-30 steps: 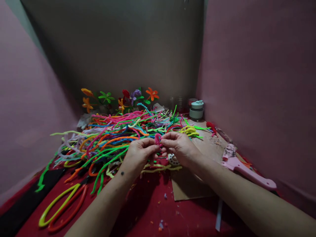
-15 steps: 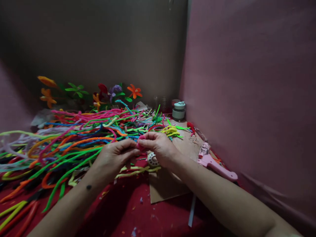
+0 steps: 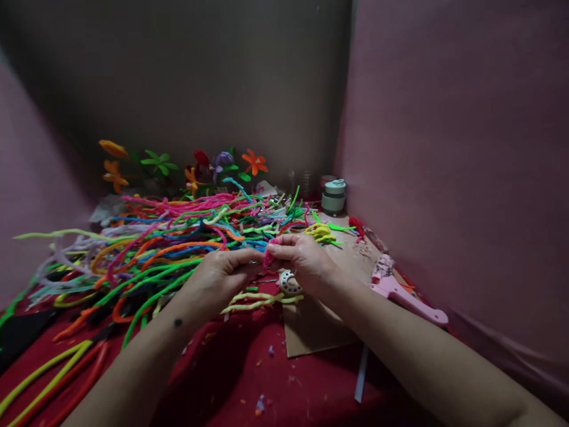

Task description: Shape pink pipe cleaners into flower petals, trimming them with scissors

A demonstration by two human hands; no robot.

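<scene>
Between both hands is a small pink coil of pipe cleaner (image 3: 269,254), held above the table. My right hand (image 3: 306,261) pinches it from the right between thumb and fingers. From the left, the closed fingertips of my left hand (image 3: 226,273) meet the same coil, partly hiding it. Just below my right hand, a white round dial-like piece (image 3: 291,283) rests at the edge of a cardboard sheet (image 3: 315,335). Pale yellow pipe cleaners (image 3: 258,302) lie under the hands.
A big heap of coloured pipe cleaners (image 3: 169,237) spreads to the left. Pipe-cleaner flowers (image 3: 160,161) stand behind it. A pink glue gun (image 3: 409,299) lies at right, near a lidded jar (image 3: 333,197). Pliers with yellow and red handles (image 3: 53,379) lie front left on red cloth (image 3: 231,367).
The whole view has shifted, so everything appears farther right. Both hands still hold the pink coil, with the left fingers slightly changed in position around it.
</scene>
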